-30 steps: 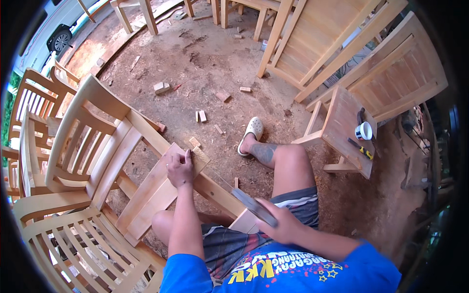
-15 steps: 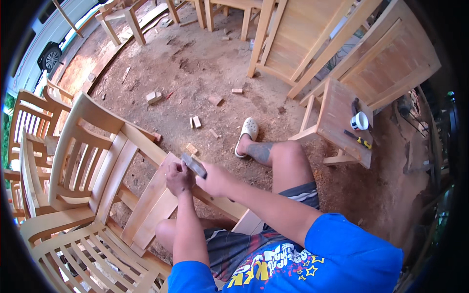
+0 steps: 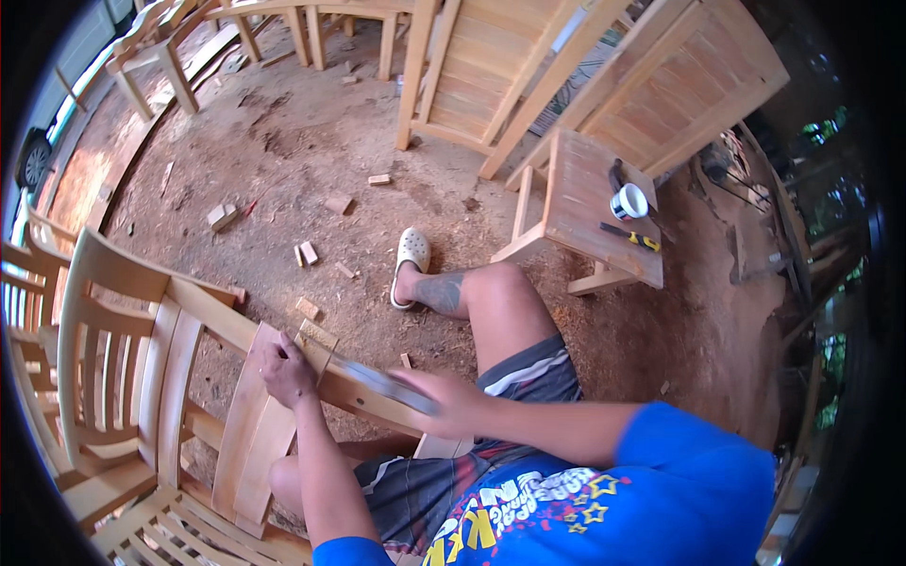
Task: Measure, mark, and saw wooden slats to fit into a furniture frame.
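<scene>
My left hand [image 3: 286, 371] rests on a pale wooden board [image 3: 245, 443] across the seat rail of an unfinished chair [image 3: 106, 283], its fingers pinched on something I cannot make out. Just right of it, a small light wood piece [image 3: 315, 337] lies on the board's end. My right hand [image 3: 442, 404] grips a long grey metal tool [image 3: 382, 379], blurred by motion, held over the rail to the right of my left hand.
A wooden stool [image 3: 576, 208] at right carries a white cup [image 3: 629, 201] and a yellow-handled tool [image 3: 642, 241]. Wooden panels [image 3: 472, 66] stand behind it. Wood offcuts [image 3: 223, 215] litter the dirt floor. Slatted chairs [image 3: 28, 292] crowd the left; a vehicle [image 3: 33, 160] is beyond.
The tool in my right hand swung in to my left fingertips half a second ago and is now back to the right. My left hand stays on the board. The whole view has shifted.
</scene>
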### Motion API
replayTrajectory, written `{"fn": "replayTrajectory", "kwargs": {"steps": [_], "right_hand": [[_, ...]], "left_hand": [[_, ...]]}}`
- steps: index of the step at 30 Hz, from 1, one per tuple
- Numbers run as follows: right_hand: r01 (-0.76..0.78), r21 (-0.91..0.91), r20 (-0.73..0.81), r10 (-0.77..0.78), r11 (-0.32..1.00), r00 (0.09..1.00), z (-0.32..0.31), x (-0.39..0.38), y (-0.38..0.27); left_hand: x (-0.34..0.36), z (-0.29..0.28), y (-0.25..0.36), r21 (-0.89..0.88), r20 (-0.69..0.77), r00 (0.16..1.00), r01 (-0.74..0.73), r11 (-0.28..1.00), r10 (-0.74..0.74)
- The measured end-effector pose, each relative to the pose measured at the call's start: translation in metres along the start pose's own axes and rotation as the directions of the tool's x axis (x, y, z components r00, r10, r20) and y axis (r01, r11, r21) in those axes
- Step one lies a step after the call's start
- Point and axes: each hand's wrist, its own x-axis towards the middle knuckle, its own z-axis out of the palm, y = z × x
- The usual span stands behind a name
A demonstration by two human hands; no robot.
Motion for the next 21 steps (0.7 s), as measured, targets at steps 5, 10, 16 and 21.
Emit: {"fn": "replayTrajectory", "kwargs": {"steps": [5, 10, 16, 21], "right_hand": [[-0.119, -0.141, -0.057, 0.112, 0.983, 0.992, 0.039, 0.111, -0.010], [-0.027, -0.060, 0.058, 0.031, 0.998, 0.998, 0.008, 0.006, -0.005], [-0.311, -0.020, 0.174, 0.310, 0.950, 0.935, -0.054, -0.105, -0.035], [0.103, -0.087, -0.043, -0.107, 0.991, 0.993, 0.017, 0.026, 0.021]], "left_hand": [[0.000, 0.003, 0.007, 0.039, 0.099, 0.991, 0.082, 0.996, -0.085], [0.000, 0.004, -0.018, 0.078, 0.033, 0.998, 0.050, 0.996, -0.053], [0.004, -0.003, -0.001, 0.075, 0.073, 0.994, 0.080, 0.994, -0.086], [0.004, 0.002, 0.003, 0.069, 0.045, 0.998, 0.046, 0.997, -0.049]]}}
